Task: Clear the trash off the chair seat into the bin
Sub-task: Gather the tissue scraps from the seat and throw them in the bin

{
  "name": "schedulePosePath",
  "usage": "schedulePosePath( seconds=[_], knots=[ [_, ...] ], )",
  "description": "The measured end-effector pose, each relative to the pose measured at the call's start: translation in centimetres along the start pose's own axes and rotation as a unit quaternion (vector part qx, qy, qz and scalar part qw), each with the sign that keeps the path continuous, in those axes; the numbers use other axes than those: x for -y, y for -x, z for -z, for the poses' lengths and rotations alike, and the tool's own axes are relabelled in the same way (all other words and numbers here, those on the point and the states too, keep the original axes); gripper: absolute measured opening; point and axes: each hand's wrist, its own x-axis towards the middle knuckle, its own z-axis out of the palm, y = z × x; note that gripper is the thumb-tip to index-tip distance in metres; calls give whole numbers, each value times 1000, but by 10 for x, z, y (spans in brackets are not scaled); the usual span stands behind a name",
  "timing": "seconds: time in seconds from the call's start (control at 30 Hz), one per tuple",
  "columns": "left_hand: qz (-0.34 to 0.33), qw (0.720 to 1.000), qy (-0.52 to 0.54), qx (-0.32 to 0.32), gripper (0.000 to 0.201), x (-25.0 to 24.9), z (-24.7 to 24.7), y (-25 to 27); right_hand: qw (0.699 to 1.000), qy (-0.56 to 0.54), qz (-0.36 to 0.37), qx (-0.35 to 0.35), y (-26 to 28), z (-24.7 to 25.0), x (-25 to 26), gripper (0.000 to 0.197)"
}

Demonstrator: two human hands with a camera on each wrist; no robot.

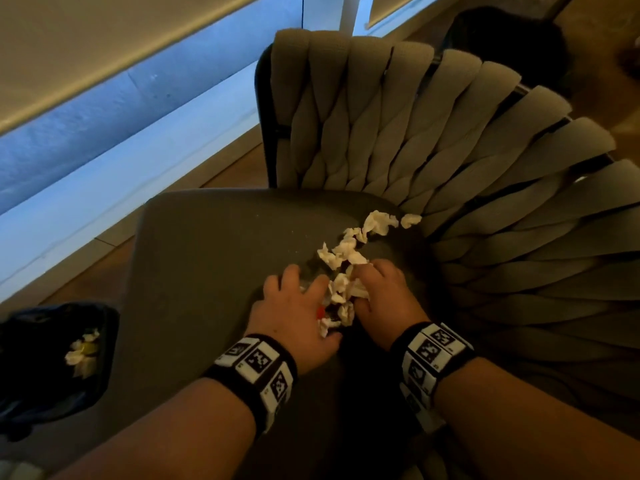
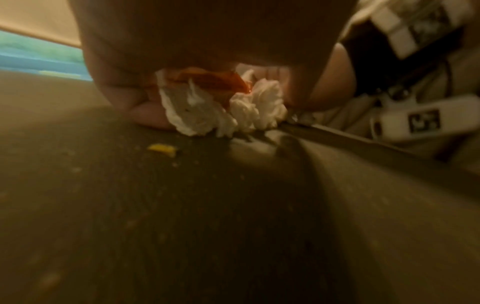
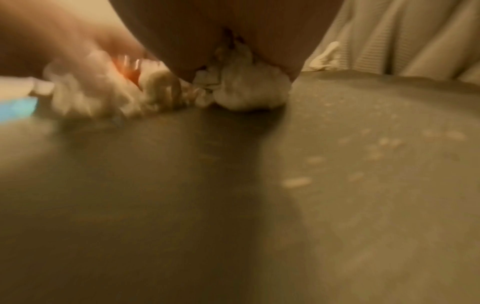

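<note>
Crumpled white tissue scraps (image 1: 341, 292) and a red wrapper (image 2: 221, 80) lie heaped on the dark grey chair seat (image 1: 207, 258). My left hand (image 1: 294, 299) cups the heap from the left, fingers curled over the tissue (image 2: 197, 111). From the right, my right hand (image 1: 381, 289) grips a white wad (image 3: 249, 90). More loose scraps (image 1: 377, 221) trail toward the backrest. A dark-lined bin (image 1: 34, 403) stands on the floor left of the seat, with tissue inside.
The woven grey backrest (image 1: 450, 150) curves round the back and right of the seat. A small yellow crumb (image 2: 162, 148) and fine crumbs (image 3: 296, 182) dot the seat. A window ledge (image 1: 104, 74) runs along the left.
</note>
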Motion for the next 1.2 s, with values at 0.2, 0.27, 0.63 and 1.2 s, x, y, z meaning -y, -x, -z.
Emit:
schedulePosePath(
  seconds=[0.2,0.27,0.63,1.2],
  knots=[
    [-35,998,59,-9,56,11,-3,4,979,-172,-97,-52,28,1,9,29],
    [-30,991,129,-23,47,21,0,7,942,-282,-160,-80,36,3,19,27],
    [135,755,594,-241,16,110,42,58,851,-488,-154,-113,46,3,91,25],
    [491,493,656,-292,22,422,-62,106,870,-447,-144,153,55,-73,211,13]
  ],
)
